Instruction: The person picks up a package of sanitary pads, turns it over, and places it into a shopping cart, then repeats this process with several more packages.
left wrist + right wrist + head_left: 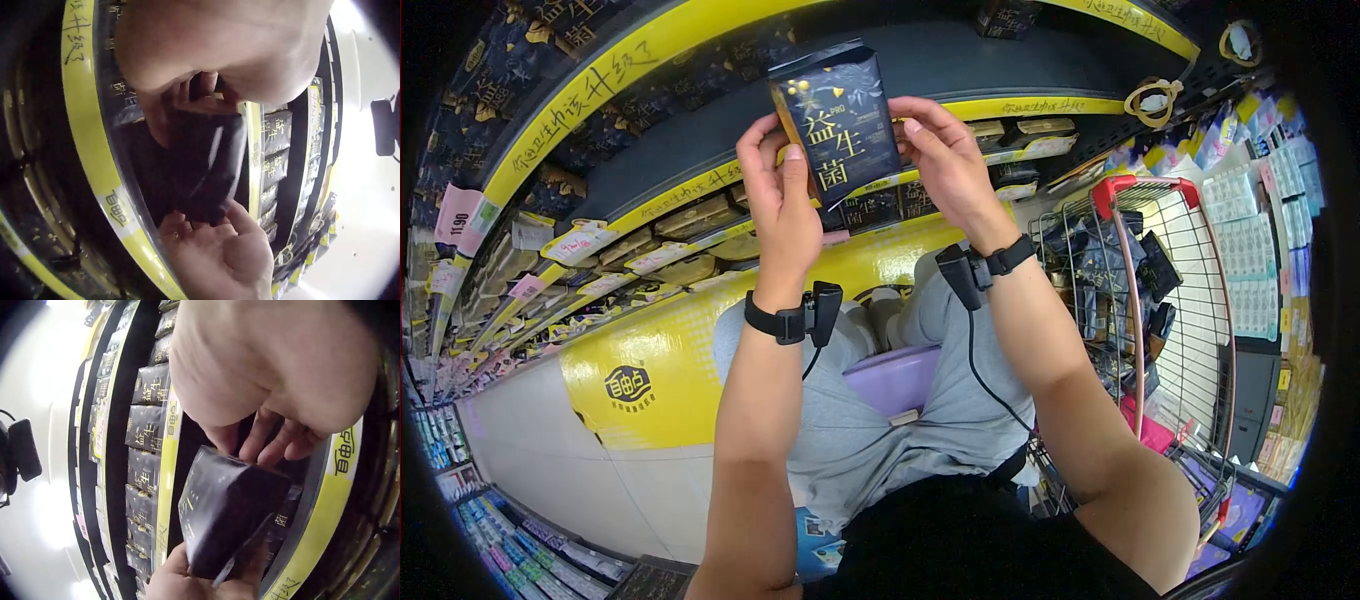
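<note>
A black pack of sanitary pads [840,125] with gold lettering is held up in front of the shelves in the head view, slightly tilted. My left hand [780,190] grips its left side, thumb near the front and fingers at the edge. At the opposite edge, my right hand [948,165] pinches the pack with thumb and fingertips. The left wrist view shows the pack's dark, glossy surface [206,159] between both hands. In the right wrist view, the right fingers meet one end of the pack [234,500], and the left hand [181,578] holds the opposite end.
Yellow-edged shelves [580,90] curve round in front, with rows of similar black packs [147,428] on them. A shopping cart [1135,300] with dark packs inside stands at the right. Between the person's legs is a purple stool [893,380]. Yellow matting [640,350] covers part of the floor.
</note>
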Motion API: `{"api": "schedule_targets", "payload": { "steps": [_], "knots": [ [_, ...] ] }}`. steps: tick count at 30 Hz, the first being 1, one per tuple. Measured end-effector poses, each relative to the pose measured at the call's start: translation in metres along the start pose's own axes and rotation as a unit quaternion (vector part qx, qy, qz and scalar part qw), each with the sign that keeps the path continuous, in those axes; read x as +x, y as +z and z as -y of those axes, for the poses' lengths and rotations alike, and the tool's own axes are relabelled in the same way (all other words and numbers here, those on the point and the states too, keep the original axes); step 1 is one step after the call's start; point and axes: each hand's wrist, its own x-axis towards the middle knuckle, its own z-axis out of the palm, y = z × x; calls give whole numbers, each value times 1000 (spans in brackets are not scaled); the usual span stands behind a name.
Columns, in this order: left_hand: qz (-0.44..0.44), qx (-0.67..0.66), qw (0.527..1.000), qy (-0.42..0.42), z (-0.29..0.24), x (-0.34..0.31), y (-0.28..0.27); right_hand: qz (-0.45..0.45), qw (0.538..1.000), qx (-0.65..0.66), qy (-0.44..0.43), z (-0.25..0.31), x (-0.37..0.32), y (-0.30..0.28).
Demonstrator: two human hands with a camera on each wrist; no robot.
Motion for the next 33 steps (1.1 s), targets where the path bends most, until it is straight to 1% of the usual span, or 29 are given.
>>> {"api": "schedule_targets", "payload": {
  "steps": [1, 3, 4, 6, 7, 9, 10, 12, 13, 15, 17, 21, 23, 25, 28, 30, 33],
  "knots": [
    [3, -28, 999, -23, 2, 0, -2, -4, 1000, -1, -13, 0, 0, 2],
    [24, -78, 997, -9, 7, 2, -6, -13, 999, -2, -37, 0, -2, 7],
    [34, -103, 994, -1, 8, 2, -7, -19, 1000, 1, -19, -1, -2, 7],
    [50, -64, 997, 7, 5, -1, -8, -32, 999, 5, 14, -3, -2, 5],
    [57, -45, 997, 12, 3, -3, -8, -5, 1000, 2, 22, -4, -2, 4],
    [65, -64, 995, -35, -5, -6, -5, 49, 998, -4, 40, -5, -4, 2],
    [68, -73, 993, -59, -7, -7, -4, 61, 997, 24, 50, -4, -5, 4],
    [74, -61, 994, -58, -7, -7, -3, 87, 990, 80, 70, 0, -9, 11],
    [78, -55, 994, -57, -8, -6, -3, 94, 988, 88, 80, 2, -12, 13],
    [93, 25, 995, -16, 0, -2, -9, 109, 984, 104, 95, 8, -15, 15],
    [99, 79, 992, 11, 6, 0, -15, 94, 984, 104, 106, 6, -14, 17],
    [53, 64, 997, -7, 8, -1, -12, 72, 987, 72, 123, 1, -7, 17],
    [32, 53, 998, -24, 1, -4, -7, 60, 993, 37, 98, 0, -6, 16],
    [62, 56, 996, -21, 3, -4, -7, 50, 997, 15, 65, -1, -6, 17],
    [89, 78, 993, -28, 4, -6, -3, 62, 996, -43, 45, -7, -6, 11],
    [95, 101, 990, -31, 6, -8, 0, 65, 996, -49, 34, -12, -5, 9],
    [80, 50, 994, -49, 7, -8, 2, 51, 998, -32, 35, -5, -6, 13]
  ]
}}
